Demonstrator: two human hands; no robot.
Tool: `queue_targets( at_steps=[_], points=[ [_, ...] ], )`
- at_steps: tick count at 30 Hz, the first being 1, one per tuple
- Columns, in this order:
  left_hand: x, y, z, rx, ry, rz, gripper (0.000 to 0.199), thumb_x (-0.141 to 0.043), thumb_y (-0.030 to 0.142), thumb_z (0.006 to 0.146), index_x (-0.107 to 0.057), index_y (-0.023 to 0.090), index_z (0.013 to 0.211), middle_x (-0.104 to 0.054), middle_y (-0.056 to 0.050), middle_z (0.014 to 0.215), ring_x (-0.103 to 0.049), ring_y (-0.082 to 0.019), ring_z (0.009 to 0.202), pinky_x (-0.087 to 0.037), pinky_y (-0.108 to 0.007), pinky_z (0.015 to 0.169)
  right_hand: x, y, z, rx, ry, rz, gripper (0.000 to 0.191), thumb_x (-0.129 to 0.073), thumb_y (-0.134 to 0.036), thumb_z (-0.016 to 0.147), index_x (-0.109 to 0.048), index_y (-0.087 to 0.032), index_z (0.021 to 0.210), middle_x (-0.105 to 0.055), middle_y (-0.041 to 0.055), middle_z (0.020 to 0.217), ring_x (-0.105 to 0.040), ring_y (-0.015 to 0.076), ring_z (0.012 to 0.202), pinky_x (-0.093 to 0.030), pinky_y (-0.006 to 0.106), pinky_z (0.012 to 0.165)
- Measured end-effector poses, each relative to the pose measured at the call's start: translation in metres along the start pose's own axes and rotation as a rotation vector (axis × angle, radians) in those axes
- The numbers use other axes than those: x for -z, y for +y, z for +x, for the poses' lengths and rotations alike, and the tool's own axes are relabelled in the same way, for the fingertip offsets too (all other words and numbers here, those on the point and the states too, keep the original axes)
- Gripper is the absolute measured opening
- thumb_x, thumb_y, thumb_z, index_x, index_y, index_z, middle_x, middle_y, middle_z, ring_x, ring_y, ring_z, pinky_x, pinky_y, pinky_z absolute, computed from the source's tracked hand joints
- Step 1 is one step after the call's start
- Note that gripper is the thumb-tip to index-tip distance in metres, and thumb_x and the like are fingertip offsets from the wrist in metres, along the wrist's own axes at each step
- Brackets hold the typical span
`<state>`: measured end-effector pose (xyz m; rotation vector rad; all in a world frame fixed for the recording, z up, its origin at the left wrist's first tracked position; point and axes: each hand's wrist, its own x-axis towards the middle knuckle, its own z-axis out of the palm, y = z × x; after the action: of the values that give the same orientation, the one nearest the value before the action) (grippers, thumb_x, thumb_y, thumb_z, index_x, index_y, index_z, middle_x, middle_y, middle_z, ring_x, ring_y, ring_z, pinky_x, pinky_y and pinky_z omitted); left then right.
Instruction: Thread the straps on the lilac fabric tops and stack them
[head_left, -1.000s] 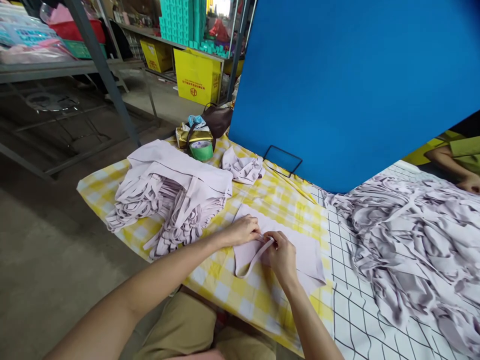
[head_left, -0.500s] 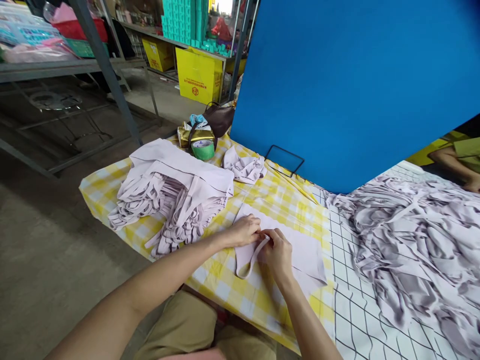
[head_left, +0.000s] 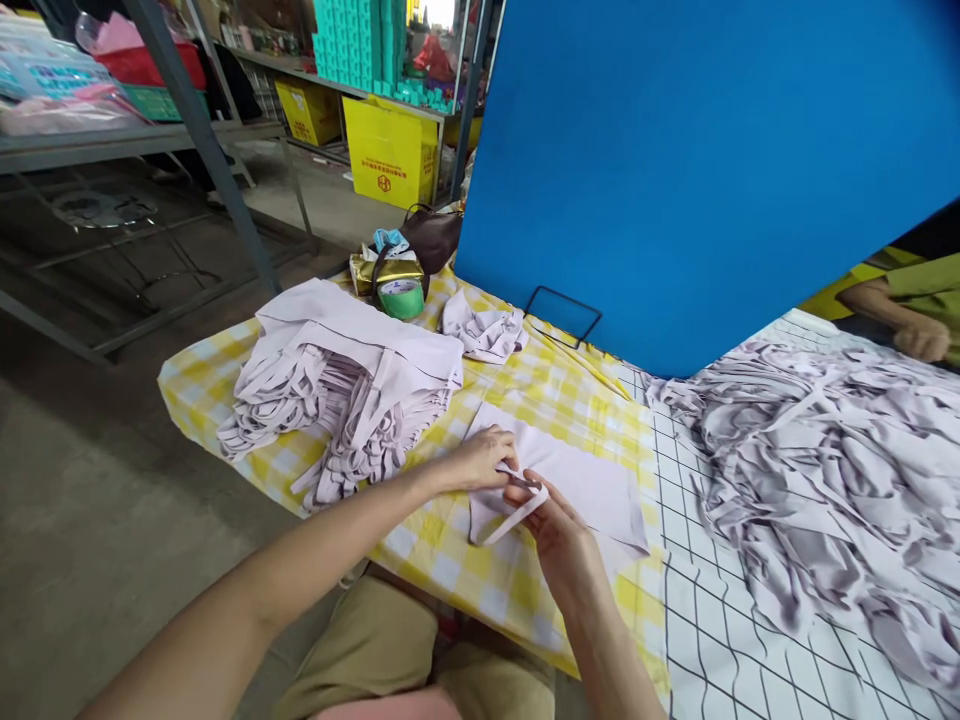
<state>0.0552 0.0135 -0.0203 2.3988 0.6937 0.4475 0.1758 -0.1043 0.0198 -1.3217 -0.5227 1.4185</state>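
Note:
A pale lilac fabric piece (head_left: 592,490) with a narrow strap (head_left: 514,518) lies spread on the yellow checked tablecloth (head_left: 431,545) in front of me. My left hand (head_left: 487,458) rests over its left part, fingers bent and pinching the strap near its upper end. Close beside it, my right hand (head_left: 551,515) has turned palm up, with the strap looped across its fingers. Both sets of fingertips nearly meet around the strap. Left of the hands sits a neat stack of similar lilac pieces (head_left: 360,335), straps hanging down.
A large loose heap of lilac fabric (head_left: 817,450) covers the right side. Beyond stands a tall blue board (head_left: 660,180) on a black wire foot (head_left: 562,315). Green tape (head_left: 401,298), a dark bag (head_left: 433,238) and a crumpled lilac piece (head_left: 484,328) lie behind. A co-worker's hand (head_left: 922,338) shows far right.
My right hand has rolled from palm down to palm up, lifting the strap into a loop over its fingers. My left hand stays nearly in place. The co-worker's hand has come further into view.

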Motion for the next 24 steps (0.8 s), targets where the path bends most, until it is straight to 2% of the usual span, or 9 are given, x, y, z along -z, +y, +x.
queue_targets(
  at_steps=[2,7,11,15,18,21,24],
  points=[
    [0.007,0.002,-0.004,-0.013,-0.035,-0.017,0.015,-0.06,0.013,0.071,-0.065,0.016,0.085,-0.058,-0.004,0.092,-0.051,-0.018,0.095,-0.039,-0.027,0.086,-0.001,0.005,-0.014,-0.011,-0.026,0.051,0.049,-0.068,-0.043,0.067,-0.06,-0.018,0.108,-0.071,0.006,0.079,-0.063,0.0227,0.082,-0.043,0.037,0.08],
    [0.021,0.006,-0.013,-0.017,-0.099,-0.062,0.024,-0.054,0.01,0.073,-0.065,0.017,0.093,-0.058,-0.005,0.101,-0.051,-0.017,0.1,-0.038,-0.025,0.091,-0.004,0.03,-0.058,-0.035,0.011,-0.037,0.054,-0.059,-0.047,0.076,-0.047,-0.025,0.125,-0.07,0.0032,0.089,-0.059,0.0214,0.092,-0.037,0.039,0.091],
    [0.021,0.009,-0.016,0.051,-0.045,-0.016,0.021,-0.048,0.011,0.078,-0.065,0.017,0.09,-0.057,-0.004,0.099,-0.052,-0.016,0.097,-0.039,-0.025,0.088,-0.007,0.055,-0.079,-0.078,-0.001,-0.026,0.053,-0.06,-0.048,0.077,-0.049,-0.027,0.124,-0.068,0.0041,0.099,-0.056,0.0233,0.103,-0.036,0.04,0.094],
    [0.016,0.011,-0.017,0.094,0.035,0.156,0.019,-0.045,0.012,0.082,-0.064,0.017,0.081,-0.056,-0.004,0.091,-0.052,-0.016,0.093,-0.04,-0.025,0.085,-0.005,0.074,-0.086,-0.053,-0.035,0.043,0.056,-0.065,-0.046,0.073,-0.05,-0.029,0.124,-0.062,0.0049,0.117,-0.048,0.0241,0.116,-0.037,0.039,0.096],
    [0.015,0.012,-0.019,0.173,0.06,0.266,0.018,-0.045,0.013,0.083,-0.062,0.017,0.079,-0.056,-0.004,0.09,-0.051,-0.017,0.092,-0.04,-0.027,0.084,-0.003,0.087,-0.096,-0.034,-0.044,-0.031,0.055,-0.066,-0.045,0.072,-0.052,-0.031,0.123,-0.056,0.0033,0.126,-0.043,0.0236,0.122,-0.037,0.036,0.098],
    [0.017,0.011,-0.022,0.25,0.091,0.315,0.018,-0.043,0.013,0.084,-0.061,0.016,0.08,-0.056,-0.006,0.091,-0.051,-0.019,0.092,-0.041,-0.031,0.084,0.002,0.092,-0.105,0.086,0.0,-0.229,0.048,-0.061,-0.044,0.076,-0.054,-0.029,0.12,-0.054,0.0039,0.128,-0.049,0.0241,0.116,-0.043,0.034,0.091],
    [0.021,0.01,-0.023,0.369,0.145,0.355,0.019,-0.041,0.012,0.085,-0.058,0.016,0.092,-0.054,-0.008,0.098,-0.05,-0.021,0.097,-0.041,-0.033,0.085,0.023,0.07,-0.09,0.322,0.122,-0.548,0.039,-0.058,-0.041,0.077,-0.058,-0.027,0.113,-0.059,0.007,0.118,-0.055,0.0251,0.102,-0.047,0.034,0.08]
  ],
)
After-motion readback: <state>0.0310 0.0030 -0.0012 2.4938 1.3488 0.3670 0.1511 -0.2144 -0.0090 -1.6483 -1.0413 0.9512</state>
